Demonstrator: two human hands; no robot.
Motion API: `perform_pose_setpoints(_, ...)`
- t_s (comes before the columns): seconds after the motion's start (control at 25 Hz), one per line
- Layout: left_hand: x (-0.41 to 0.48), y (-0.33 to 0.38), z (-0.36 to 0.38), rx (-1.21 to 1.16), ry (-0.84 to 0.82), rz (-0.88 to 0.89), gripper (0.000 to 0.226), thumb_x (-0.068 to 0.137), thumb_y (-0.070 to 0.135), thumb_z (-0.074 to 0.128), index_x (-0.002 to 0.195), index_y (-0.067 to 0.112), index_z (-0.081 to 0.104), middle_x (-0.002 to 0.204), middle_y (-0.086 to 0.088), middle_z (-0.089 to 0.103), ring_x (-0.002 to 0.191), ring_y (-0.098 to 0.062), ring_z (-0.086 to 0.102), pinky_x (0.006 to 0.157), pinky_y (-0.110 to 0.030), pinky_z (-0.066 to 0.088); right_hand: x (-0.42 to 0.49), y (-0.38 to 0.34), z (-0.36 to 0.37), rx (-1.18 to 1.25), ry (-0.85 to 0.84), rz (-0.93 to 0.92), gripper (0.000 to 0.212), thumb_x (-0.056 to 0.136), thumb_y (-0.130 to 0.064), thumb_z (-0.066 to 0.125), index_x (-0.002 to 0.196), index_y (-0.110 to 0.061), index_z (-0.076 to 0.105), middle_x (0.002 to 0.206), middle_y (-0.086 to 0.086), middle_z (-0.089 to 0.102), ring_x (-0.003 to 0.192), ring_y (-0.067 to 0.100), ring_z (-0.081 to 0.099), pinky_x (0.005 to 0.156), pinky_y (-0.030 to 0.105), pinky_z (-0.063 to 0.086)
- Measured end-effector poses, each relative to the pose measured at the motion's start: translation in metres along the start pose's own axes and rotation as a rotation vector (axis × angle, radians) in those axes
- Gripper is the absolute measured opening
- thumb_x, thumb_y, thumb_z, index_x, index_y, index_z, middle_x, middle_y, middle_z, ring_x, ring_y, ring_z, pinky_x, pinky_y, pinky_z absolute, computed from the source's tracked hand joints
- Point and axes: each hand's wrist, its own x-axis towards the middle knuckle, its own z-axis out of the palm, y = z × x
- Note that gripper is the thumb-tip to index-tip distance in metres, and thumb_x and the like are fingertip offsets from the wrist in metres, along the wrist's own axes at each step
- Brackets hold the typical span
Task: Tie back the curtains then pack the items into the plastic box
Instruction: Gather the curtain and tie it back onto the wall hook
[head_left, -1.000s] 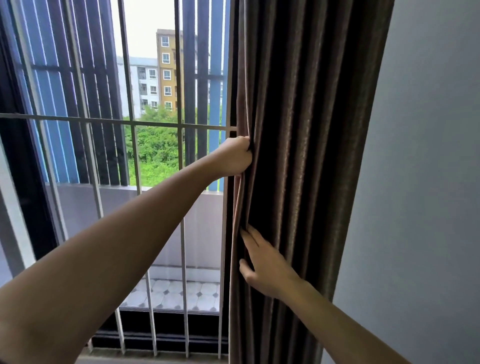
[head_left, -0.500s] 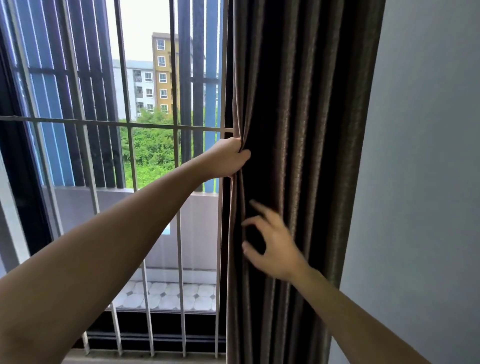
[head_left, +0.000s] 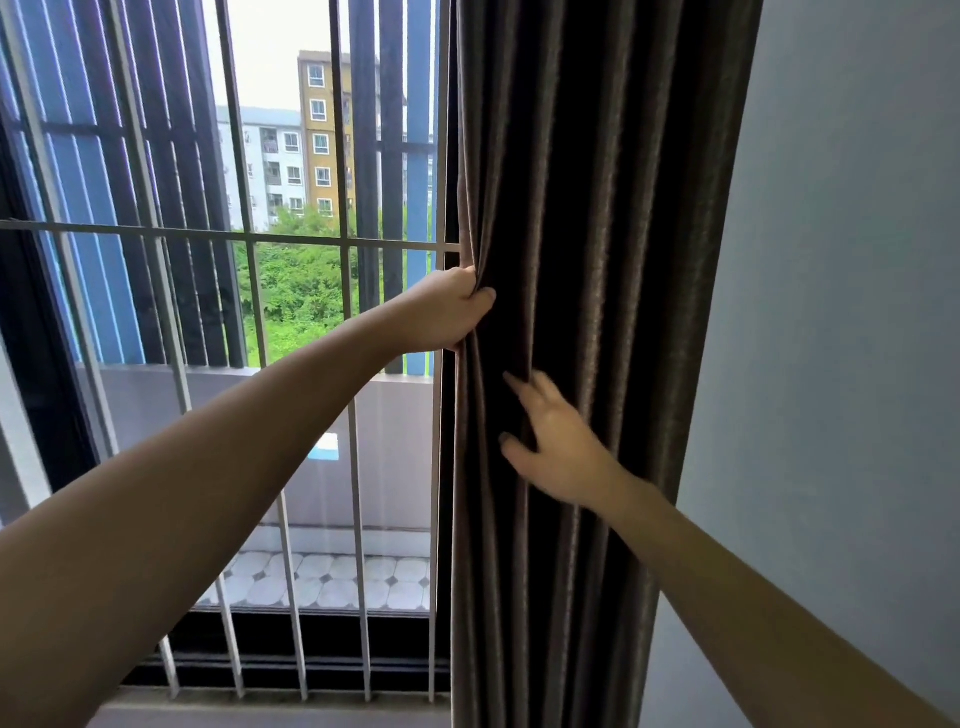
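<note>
The tie-back step is in hand: one curtain (head_left: 597, 208) is gathered just right of the window grille (head_left: 249, 236), between it and the wall (head_left: 857, 312). Two hands are counted. The curtain's leading edge is clenched in the left hand (head_left: 447, 312). The right hand (head_left: 561, 457) is laid lower on the folds, fingers (head_left: 519, 387) spread and loose, nothing pinched. Next, the bundle probably needs to be cinched and a band looped round it, though no band is seen.
</note>
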Motion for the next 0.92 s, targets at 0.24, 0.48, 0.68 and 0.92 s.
perform_pose_setpoints(0.24,0.004,0.001,0.001,0.002,-0.009,-0.048,0.032,0.098,0.019,0.034,0.100,-0.008,0.051,0.083,-0.015,0.055,0.071,-0.029,0.057,0.071,-0.046,0.056,-0.051,0.005,0.041,0.029,-0.162,0.040,0.065,0.095,-0.023,0.048,0.150,-0.025,0.013,0.157,-0.016,0.002,0.121,0.018,0.049,0.098,0.011,0.027)
perform_pose_setpoints(0.48,0.000,0.023,0.006,-0.100,-0.064,-0.077,0.022,0.094,0.011,0.033,0.102,-0.001,0.050,0.089,-0.012,0.054,0.073,-0.026,0.061,0.058,-0.035,0.059,-0.048,-0.003,0.036,-0.002,-0.173,0.035,0.064,0.094,-0.025,0.048,0.149,-0.021,0.016,0.158,-0.013,0.004,0.131,0.016,0.040,0.105,0.019,0.028)
perform_pose_setpoints(0.68,-0.002,0.024,0.012,-0.109,-0.046,-0.018,0.032,0.089,0.043,0.049,0.097,0.013,0.057,0.088,-0.004,0.059,0.073,-0.016,0.065,0.060,-0.029,0.059,-0.050,-0.008,0.034,-0.054,-0.163,0.016,0.062,0.094,-0.025,0.047,0.149,-0.019,0.019,0.158,-0.010,0.005,0.135,0.015,0.035,0.107,0.022,0.031)
perform_pose_setpoints(0.92,0.000,0.014,0.016,0.052,0.077,-0.005,0.021,0.091,0.026,0.038,0.079,0.010,0.044,0.074,-0.006,0.051,0.062,-0.020,0.048,0.055,-0.029,0.038,-0.047,-0.001,0.015,-0.384,0.109,-0.114,0.048,0.085,-0.042,0.051,0.129,-0.020,0.051,0.146,0.003,0.040,0.132,0.022,0.039,0.112,0.044,0.028)
